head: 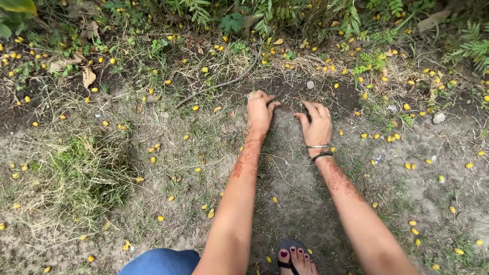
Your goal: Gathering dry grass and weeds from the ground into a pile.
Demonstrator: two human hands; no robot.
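Head view, looking down on bare ground: packed grey soil down the middle, open and flat between the two forearms, hemmed at the top edge by ferns and low green plants, at the left by a rough tuft of dry grass. Plenty of free room right and left of the arms. Scattered everywhere, small yellow fallen petals, oval and soft-looking; among them a thin curved twig, a dry brown leaf, a pale stone.

Left hand flat on a patch of darker, loose soil, fingers spread, grip open and holding nothing. Right hand just beside it, fingers curled downward into the same dark patch, clawing rather than clasping; possibly a pinch of earth under the fingertips, hard to tell. Metal bangle and dark band on the right wrist, reddish patterned staining on both forearms. Dark soil directly beneath both grips, touching them. Sandalled foot and blue-clad knee at the bottom edge.
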